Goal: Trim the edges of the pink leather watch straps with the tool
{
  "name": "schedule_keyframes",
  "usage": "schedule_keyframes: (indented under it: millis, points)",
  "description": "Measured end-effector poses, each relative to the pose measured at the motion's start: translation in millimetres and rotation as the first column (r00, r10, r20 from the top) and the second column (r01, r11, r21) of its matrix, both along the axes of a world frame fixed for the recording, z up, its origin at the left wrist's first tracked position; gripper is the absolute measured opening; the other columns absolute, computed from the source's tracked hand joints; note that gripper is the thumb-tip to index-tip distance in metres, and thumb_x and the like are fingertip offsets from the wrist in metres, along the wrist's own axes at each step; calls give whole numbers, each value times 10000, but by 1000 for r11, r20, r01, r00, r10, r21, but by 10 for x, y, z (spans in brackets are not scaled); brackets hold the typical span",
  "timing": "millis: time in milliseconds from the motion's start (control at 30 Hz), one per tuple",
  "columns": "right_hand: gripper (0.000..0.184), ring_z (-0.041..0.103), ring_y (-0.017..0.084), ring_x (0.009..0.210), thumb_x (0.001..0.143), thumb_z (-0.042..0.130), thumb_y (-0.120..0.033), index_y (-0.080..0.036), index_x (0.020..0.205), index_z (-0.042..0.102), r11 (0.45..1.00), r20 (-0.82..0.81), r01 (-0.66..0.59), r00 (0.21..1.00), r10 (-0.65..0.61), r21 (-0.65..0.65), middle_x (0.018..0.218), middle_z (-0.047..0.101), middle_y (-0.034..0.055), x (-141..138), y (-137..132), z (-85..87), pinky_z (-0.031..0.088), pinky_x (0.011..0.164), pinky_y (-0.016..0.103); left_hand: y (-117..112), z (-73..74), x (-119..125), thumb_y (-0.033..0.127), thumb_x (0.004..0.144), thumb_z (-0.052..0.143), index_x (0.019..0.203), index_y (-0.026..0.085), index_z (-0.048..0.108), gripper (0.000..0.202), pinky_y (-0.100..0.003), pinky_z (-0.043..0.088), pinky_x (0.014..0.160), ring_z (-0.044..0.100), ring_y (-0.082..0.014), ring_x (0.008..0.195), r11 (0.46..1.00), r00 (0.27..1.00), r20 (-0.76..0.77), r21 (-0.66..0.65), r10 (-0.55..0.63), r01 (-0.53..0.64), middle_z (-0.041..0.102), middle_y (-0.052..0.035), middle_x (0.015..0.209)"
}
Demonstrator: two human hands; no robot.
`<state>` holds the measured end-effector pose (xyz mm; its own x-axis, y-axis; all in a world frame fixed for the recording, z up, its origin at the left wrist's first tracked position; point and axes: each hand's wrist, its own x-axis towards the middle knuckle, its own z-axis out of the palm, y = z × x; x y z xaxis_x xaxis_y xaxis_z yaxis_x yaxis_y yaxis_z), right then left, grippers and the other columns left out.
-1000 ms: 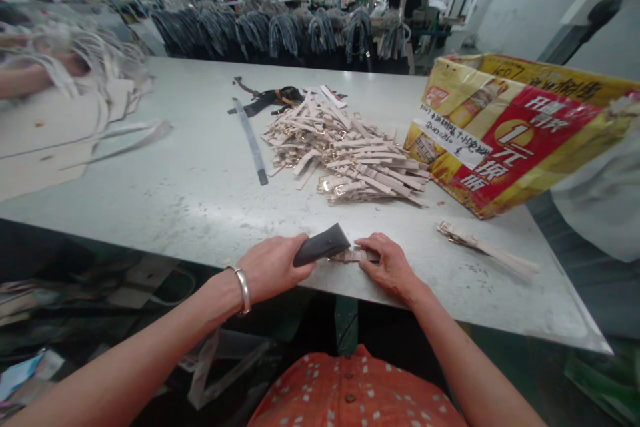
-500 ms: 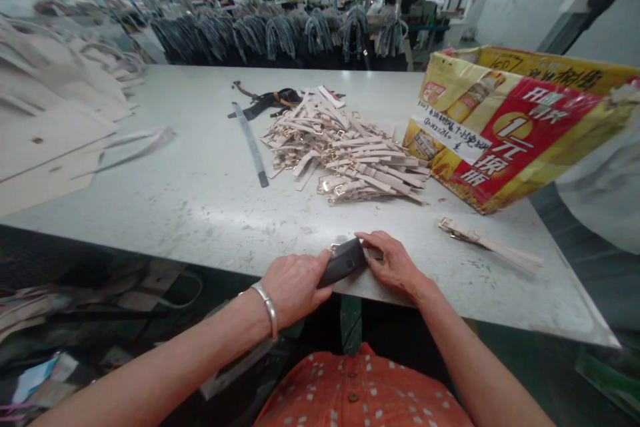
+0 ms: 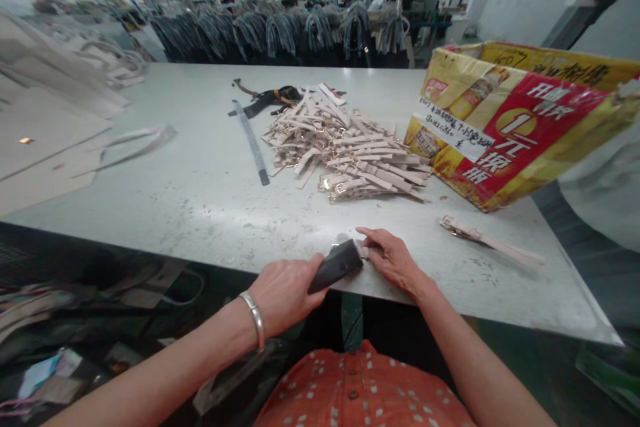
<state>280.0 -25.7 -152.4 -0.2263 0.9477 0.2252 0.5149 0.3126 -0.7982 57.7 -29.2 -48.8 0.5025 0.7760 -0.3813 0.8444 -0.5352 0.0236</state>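
Observation:
My left hand point(image 3: 287, 290), a silver bangle on its wrist, is closed around a black hand tool point(image 3: 336, 267) that looks like a stapler, at the table's front edge. Beside the tool's front end, my right hand point(image 3: 393, 260) pinches a small pale strap point(image 3: 363, 251), mostly hidden by the fingers and the tool. A bit of shiny metal shows behind the tool. Past my hands lies a heap of pale buckled straps point(image 3: 350, 153). To the right, a few more buckled straps point(image 3: 493, 240) lie together on the table.
A yellow and red cardboard box point(image 3: 500, 127) stands at the right of the table point(image 3: 200, 213). A grey flat strip point(image 3: 250, 143) and black straps point(image 3: 265, 102) lie behind the heap's left side. Large pale pieces point(image 3: 50, 120) are stacked at the left.
My left hand and the black tool have shifted slightly left and turned a little. My right hand stays almost in place, with its index finger raised a bit more.

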Motion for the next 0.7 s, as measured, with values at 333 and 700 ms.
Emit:
schedule_keyframes:
  millis: [333, 700]
  points:
    - [611, 538, 155, 862, 730, 442, -17, -281, 1281, 451, 999, -33, 35, 999, -35, -10, 910, 609, 11, 5, -11, -20, 422, 835, 327, 199, -36, 69, 432, 818, 408, 947, 234, 521, 261, -272, 418, 563, 644, -223, 696, 996, 994, 84, 58, 69, -74, 667, -44, 755]
    - [626, 529, 158, 848, 701, 438, -4, -267, 1268, 467, 999, 0, 30, 1000, -30, -11, 887, 609, 10, -10, 0, -6, 424, 826, 322, 62, 8, 56, 436, 806, 423, 967, 240, 532, 276, -284, 420, 567, 648, -236, 703, 1000, 1000, 10, 14, 25, -25, 672, -48, 748]
